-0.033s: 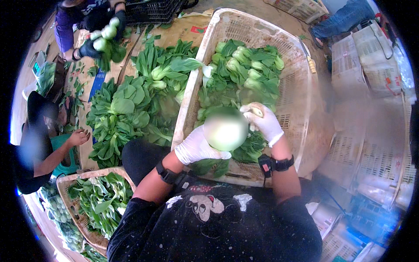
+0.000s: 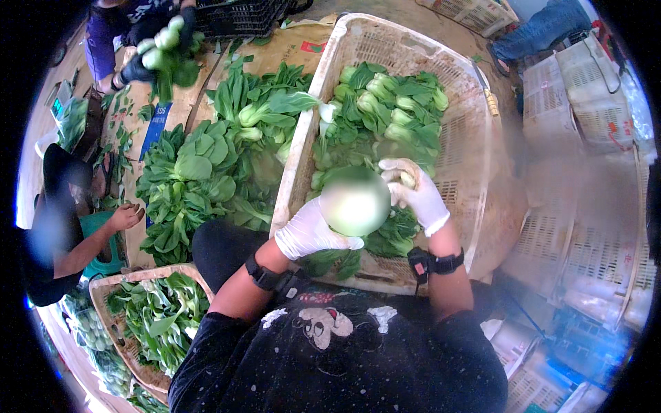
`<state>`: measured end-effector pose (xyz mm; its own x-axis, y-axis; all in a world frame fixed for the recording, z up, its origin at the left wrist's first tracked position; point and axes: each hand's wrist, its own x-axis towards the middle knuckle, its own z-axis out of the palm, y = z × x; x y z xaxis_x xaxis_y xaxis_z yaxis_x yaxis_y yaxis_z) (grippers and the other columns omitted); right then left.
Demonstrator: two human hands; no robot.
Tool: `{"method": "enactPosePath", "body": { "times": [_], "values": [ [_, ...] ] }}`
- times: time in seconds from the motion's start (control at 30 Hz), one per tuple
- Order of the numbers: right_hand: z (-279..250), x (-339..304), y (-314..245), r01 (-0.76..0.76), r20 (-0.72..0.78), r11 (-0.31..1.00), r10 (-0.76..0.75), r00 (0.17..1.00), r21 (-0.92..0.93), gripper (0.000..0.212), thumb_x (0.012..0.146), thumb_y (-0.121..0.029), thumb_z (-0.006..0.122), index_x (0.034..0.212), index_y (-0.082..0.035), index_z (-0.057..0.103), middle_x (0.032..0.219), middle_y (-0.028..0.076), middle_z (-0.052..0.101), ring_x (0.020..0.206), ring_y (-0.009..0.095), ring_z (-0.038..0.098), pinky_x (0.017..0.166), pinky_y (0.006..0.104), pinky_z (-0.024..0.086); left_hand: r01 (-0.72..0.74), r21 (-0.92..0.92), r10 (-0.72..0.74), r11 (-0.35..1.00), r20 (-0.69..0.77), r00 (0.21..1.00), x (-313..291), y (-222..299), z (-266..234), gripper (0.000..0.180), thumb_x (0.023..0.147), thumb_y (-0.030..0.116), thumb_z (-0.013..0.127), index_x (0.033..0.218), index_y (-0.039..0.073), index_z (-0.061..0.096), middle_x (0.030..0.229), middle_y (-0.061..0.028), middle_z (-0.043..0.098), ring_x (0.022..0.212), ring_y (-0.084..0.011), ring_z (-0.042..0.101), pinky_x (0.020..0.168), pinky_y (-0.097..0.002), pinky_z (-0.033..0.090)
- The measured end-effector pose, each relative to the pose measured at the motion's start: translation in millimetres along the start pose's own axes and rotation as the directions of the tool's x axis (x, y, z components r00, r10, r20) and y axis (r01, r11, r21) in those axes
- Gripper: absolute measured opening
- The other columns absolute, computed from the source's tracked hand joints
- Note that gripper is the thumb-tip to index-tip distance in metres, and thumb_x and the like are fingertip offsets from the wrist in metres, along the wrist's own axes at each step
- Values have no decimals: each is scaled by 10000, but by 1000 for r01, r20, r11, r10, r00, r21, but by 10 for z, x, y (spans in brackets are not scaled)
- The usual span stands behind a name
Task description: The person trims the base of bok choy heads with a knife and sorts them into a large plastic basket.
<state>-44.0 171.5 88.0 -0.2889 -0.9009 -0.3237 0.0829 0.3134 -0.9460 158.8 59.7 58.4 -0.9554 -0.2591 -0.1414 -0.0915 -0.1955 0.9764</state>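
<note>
Black-sleeved, one co-worker's bare hand (image 2: 126,217) shows well to the left of the large crate (image 2: 303,131); its grip is too small to judge. Left of the large crate's near end, a smaller crate (image 2: 118,278) holds loose leafy greens (image 2: 155,320). Left of the large crate's far end, another co-worker's dark-gloved hand (image 2: 138,70) holds pale-stemmed greens (image 2: 164,49). Just left of the large crate, a heap of bok choy (image 2: 196,165) lies on cardboard (image 2: 275,51), so plenty seems left to handle. Over the large crate's near end, the white-gloved left hand (image 2: 310,228) has its grip clamped around a rounded pale-green head (image 2: 356,202), blurred, probably bok choy. Inside the large crate, laid heads (image 2: 406,103) look finished with, and the crate seems part filled. The right hand (image 2: 423,203), gloved too and over the large crate's near end, has its grip apparently pinched on a small pale piece (image 2: 407,180). Right of the large crate stand stacked crates (image 2: 547,89)
</note>
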Motion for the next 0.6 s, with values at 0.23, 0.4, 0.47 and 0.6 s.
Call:
{"method": "enactPosePath", "body": {
  "times": [0.23,0.4,0.47,0.6],
  "values": [
    [372,99,123,269,-256,884,-381,889,-382,236,820,-243,650,959,-54,639,772,53,621,717,220,599,702,309,488,33,219,-2,975,-140,990,2,-42,-134,786,569,229,875,1216,29,477,1099,-46,578,990,-131,552,877,-281,458],
    [-494,384,971,-268,19,873,301,953,-408,219,821,-254,571,743,-75,669,722,65,666,636,182,606,603,303,473,-81,-80,12,994,-633,774,-168,377,-887,539,761,322,728,1179,39,538,1071,-61,614,939,-179,598,865,-322,485],
    [-564,359,1392,-318,127,574,604,787,-755,264,768,-315,571,717,-84,690,685,73,667,630,193,615,618,332,481,-110,-427,-273,898,-734,621,-231,371,-1454,460,844,401,620,1160,72,563,1077,-62,617,938,-208,606,865,-343,487],
    [-39,372,1569,215,330,254,628,705,-943,282,715,-287,546,768,-59,702,772,146,678,756,299,658,704,395,511,-420,-345,-163,839,-897,410,-634,29,-2553,371,851,366,601,1090,82,596,1038,-77,633,920,-241,607,855,-363,482]
  ]
}}
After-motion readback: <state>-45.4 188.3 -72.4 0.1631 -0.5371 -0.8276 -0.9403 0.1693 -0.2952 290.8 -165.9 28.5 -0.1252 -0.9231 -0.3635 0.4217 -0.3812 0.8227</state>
